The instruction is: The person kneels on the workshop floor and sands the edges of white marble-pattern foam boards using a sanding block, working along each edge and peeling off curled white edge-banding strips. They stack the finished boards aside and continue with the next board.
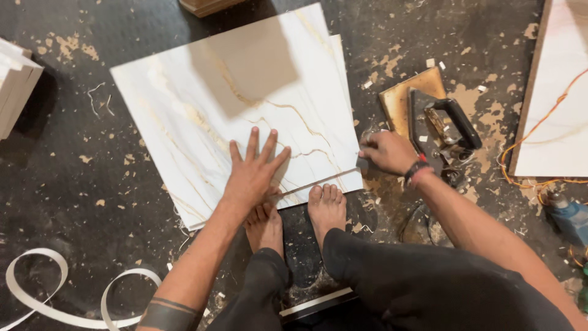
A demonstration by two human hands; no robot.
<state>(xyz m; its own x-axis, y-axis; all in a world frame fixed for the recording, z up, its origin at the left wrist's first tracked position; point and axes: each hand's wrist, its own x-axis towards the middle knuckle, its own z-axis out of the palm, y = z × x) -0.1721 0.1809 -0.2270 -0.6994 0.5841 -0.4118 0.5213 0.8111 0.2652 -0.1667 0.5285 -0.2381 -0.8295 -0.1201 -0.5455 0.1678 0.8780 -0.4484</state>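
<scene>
- Two bare feet (306, 214) sit nearest me on the dark floor (73, 184), toes touching the near edge of the marble-patterned panel (245, 92); black trouser legs run back from them toward the bottom of the view.
- Nearer left, I see a loose white strip of edge banding (61, 294) curling in loops on the floor, well apart from the panel.
- My left hand (254, 171) is open, palm flat and fingers spread, pressing down on the near part of the panel just above the feet.
- My right hand (386, 152) is closed around a small dark tool at the panel's near right corner; I cannot tell what the tool is. A dark and red band circles that wrist.
- The panel itself lies flat on the floor, white with thin gold and brown veins, turned at an angle, with a second sheet showing just under its right edge.
- Just right of the right hand, a clothes iron (444, 129) with a black handle rests on a small wooden board (407, 92).
- Far right, another pale veined panel (560, 92) lies with an orange cable (520, 165) looping beside it, and a blue power tool (569, 214) nearer.
- Far left, a stack of white boards (15, 86) meets the frame edge.
- Wood chips and scraps litter the floor all round.
</scene>
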